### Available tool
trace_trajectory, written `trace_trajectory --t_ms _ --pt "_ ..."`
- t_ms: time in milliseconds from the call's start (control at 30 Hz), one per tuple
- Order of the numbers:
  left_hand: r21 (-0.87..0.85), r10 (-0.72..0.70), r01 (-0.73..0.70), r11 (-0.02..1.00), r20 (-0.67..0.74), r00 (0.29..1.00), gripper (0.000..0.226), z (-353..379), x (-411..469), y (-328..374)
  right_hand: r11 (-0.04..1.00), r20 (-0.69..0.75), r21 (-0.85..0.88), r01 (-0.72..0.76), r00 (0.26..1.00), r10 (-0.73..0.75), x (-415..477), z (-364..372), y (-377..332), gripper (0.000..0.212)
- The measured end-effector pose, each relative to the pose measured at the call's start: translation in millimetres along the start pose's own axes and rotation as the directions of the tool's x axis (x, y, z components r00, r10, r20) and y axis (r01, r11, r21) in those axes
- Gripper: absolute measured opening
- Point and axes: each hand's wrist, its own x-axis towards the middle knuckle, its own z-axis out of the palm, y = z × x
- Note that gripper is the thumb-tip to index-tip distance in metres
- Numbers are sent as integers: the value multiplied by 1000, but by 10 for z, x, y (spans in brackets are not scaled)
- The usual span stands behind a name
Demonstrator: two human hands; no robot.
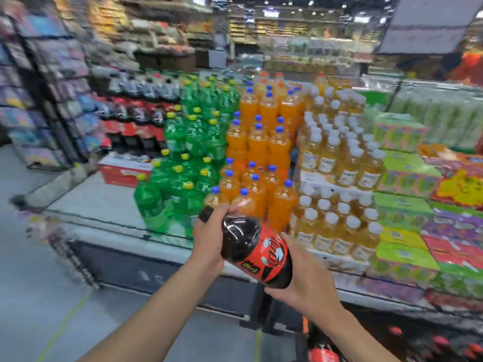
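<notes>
While the cola bottle [254,249] is carried in both hands above the near edge of the display platform [104,205], no placement has been made. The bottle is held tilted, with its black cap [206,213] to the far left and its base to the near right. The left hand [209,239] is curled round the shoulder just below the cap. The right hand [305,278] is cupped under the base, fingers wrapped behind it.

Judged state: pick-up done, bottle clear of every stack; setting down is left. A stack of dark bottles [136,118] is seen far left, beyond the green bottles [188,152]. It is judged the likely place for the bottle, but this is not confirmed. Orange bottles [258,142] stand directly beyond the hands, and yellow bottles [337,165] stand to the right.

Not resolved: the frame is smeared throughout, so the print on the red label [264,257] cannot be read. The right fingertips and the bottle's base are hidden. Red-capped items [441,341] at the near right corner are dark and cut off, so they are not identified.
</notes>
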Motion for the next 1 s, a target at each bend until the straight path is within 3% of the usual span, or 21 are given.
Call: trace_trajectory --t_ms 167,367,567,1000 --pt "-39 51 -57 998 -140 989 27 -926 309 472 989 60 23 149 987 -150 468 497 -811 124" --pt "-28 114 -124 992 -228 967 19 -2069 789 1110 967 83 117 225 968 -236 961 1149 -1954 120" --pt "-9 166 -177 984 -304 938 35 -3091 1197 1660 948 127 130 291 943 -307 1441 1694 -3018 117" --pt "-105 190 -261 960 -440 878 33 -4181 2249 2354 888 197 77 453 866 -459 2809 2484 -4134 120"
